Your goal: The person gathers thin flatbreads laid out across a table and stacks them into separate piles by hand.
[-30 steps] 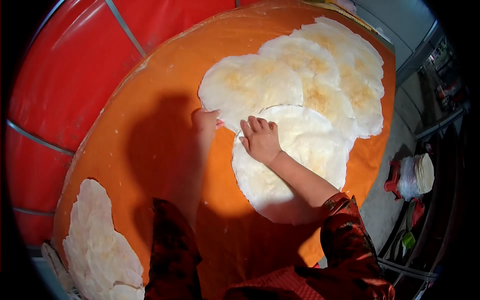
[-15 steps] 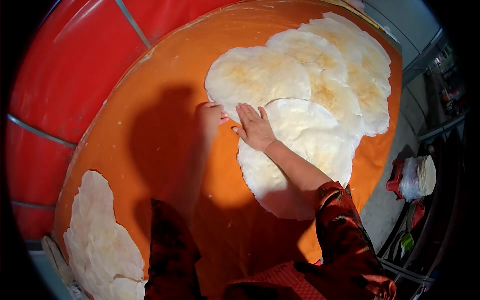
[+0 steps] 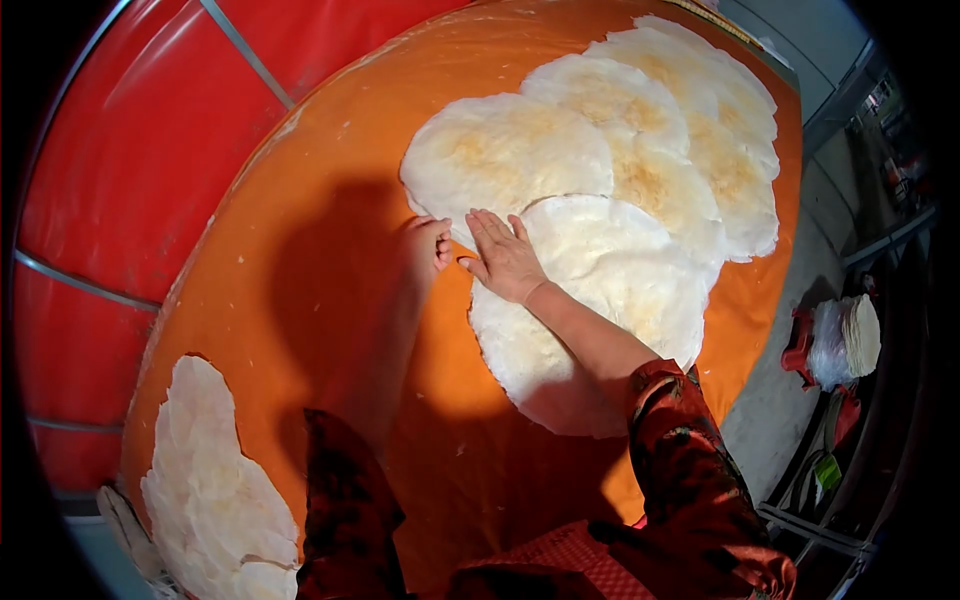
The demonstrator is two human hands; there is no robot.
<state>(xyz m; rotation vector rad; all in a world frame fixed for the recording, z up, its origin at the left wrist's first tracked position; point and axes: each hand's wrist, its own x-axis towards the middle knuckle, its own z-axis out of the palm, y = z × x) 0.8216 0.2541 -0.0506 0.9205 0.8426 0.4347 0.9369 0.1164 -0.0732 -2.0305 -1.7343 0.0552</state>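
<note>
Thin round flatbreads lie overlapped on an orange-covered board [image 3: 340, 140]. Over the lower left edge of the upper left flatbread [image 3: 510, 145], my left hand [image 3: 430, 243] is closed, fingers curled and thumb and fingertips pinched at that edge. Shadow partly hides the grip. My right hand [image 3: 505, 262] lies flat with fingers stretched, its fingertips on the upper left flatbread and its palm by the left edge of a paler, front flatbread [image 3: 620, 290]. My right forearm crosses that front one.
More browned flatbreads [image 3: 725, 140] overlap toward the far right. Other thin pieces [image 3: 215, 480] lie in a pile at the lower left. Red padded panels [image 3: 120, 180] border the board on the left. A plastic-wrapped stack [image 3: 840, 342] stands off its right side.
My left hand has curled tighter and turned slightly at the flatbread's edge. My right hand stays nearly in place. The whole view has shifted a little.
</note>
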